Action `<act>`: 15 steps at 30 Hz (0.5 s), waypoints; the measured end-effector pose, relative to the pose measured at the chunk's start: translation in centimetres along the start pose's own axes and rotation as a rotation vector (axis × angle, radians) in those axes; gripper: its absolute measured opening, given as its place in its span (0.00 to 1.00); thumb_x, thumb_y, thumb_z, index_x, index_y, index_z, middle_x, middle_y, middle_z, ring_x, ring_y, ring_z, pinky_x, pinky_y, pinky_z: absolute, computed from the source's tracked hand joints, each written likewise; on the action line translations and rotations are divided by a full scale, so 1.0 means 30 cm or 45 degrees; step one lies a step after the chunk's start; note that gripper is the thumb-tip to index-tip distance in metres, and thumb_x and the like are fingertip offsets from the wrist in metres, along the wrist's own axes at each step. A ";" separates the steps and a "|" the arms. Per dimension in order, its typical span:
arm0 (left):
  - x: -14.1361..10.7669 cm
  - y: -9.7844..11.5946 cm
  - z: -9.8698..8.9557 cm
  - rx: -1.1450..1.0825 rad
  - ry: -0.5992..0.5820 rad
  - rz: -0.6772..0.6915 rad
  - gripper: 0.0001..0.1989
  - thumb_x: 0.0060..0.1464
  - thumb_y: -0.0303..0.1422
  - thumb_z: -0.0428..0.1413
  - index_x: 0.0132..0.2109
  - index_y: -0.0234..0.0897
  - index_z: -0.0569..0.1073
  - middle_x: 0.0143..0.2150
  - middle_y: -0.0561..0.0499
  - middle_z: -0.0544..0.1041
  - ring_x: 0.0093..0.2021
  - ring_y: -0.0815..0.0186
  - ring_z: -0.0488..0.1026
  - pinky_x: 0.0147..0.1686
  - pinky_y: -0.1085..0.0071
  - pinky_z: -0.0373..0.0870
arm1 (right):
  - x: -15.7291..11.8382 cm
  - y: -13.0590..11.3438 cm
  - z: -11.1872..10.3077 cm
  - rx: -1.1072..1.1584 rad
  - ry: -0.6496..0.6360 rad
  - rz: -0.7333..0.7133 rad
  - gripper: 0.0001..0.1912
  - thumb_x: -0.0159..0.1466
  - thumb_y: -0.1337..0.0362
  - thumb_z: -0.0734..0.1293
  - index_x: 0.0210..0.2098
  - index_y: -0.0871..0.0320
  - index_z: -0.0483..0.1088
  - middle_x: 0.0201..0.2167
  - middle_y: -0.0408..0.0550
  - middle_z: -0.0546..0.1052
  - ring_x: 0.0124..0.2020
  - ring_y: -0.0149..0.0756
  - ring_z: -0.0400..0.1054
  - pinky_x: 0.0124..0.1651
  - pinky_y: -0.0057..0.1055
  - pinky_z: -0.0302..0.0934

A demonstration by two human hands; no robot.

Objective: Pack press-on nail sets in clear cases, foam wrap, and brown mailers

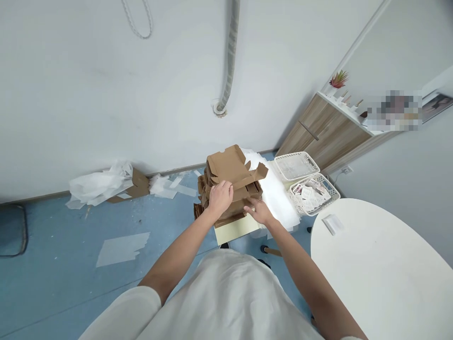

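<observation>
A stack of brown cardboard boxes (228,167) stands on a pale yellow board (238,231) in front of me. The top box has its lid panel tilted up, with side flaps sticking out to the right. My left hand (221,196) is closed on the front edge of this cardboard box, thumb and fingers bent over it. At the right front of the stack, my right hand (259,211) has its fingers apart and touches or hovers just over the cardboard; which of the two I cannot tell. White foam sheets (278,200) lie right beside the boxes.
Two white plastic baskets stand to the right: an upper basket (296,166) and a lower basket (331,193) with printed cards in it. A round white table (382,264) is at the right. Plastic wrap (101,186) and scraps lie along the wall; a wooden cabinet (329,132) stands behind.
</observation>
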State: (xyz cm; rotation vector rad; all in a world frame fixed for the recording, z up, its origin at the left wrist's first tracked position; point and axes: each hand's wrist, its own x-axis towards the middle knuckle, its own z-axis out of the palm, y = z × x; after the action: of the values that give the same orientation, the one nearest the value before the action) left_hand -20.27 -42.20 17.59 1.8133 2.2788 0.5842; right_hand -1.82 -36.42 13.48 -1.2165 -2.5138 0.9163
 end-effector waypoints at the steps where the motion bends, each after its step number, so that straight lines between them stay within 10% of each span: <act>1: -0.008 0.007 -0.011 -0.014 0.025 0.034 0.16 0.59 0.33 0.37 0.41 0.36 0.68 0.39 0.45 0.70 0.42 0.62 0.67 0.45 0.65 0.57 | 0.002 -0.003 -0.024 0.203 0.086 0.063 0.29 0.57 0.49 0.59 0.54 0.58 0.58 0.51 0.56 0.67 0.49 0.42 0.63 0.49 0.40 0.56; 7: -0.089 0.050 0.020 -0.060 0.019 0.315 0.17 0.60 0.31 0.36 0.43 0.38 0.68 0.41 0.46 0.71 0.43 0.63 0.65 0.46 0.64 0.55 | 0.016 -0.021 -0.188 1.109 0.396 0.428 0.28 0.58 0.46 0.56 0.53 0.51 0.56 0.50 0.51 0.67 0.34 0.35 0.71 0.36 0.32 0.64; 15: -0.139 0.123 0.078 -0.175 -0.117 0.461 0.15 0.58 0.33 0.40 0.43 0.39 0.69 0.41 0.46 0.72 0.46 0.61 0.65 0.50 0.61 0.52 | -0.018 0.017 -0.235 1.076 0.603 0.528 0.22 0.53 0.58 0.60 0.48 0.55 0.65 0.30 0.43 0.72 0.22 0.25 0.64 0.25 0.27 0.63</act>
State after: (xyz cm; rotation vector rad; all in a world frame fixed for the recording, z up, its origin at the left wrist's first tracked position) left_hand -15.07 -45.08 16.52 2.1468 1.8139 0.6756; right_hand 1.88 -33.46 18.78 -1.4110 -1.2893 1.3714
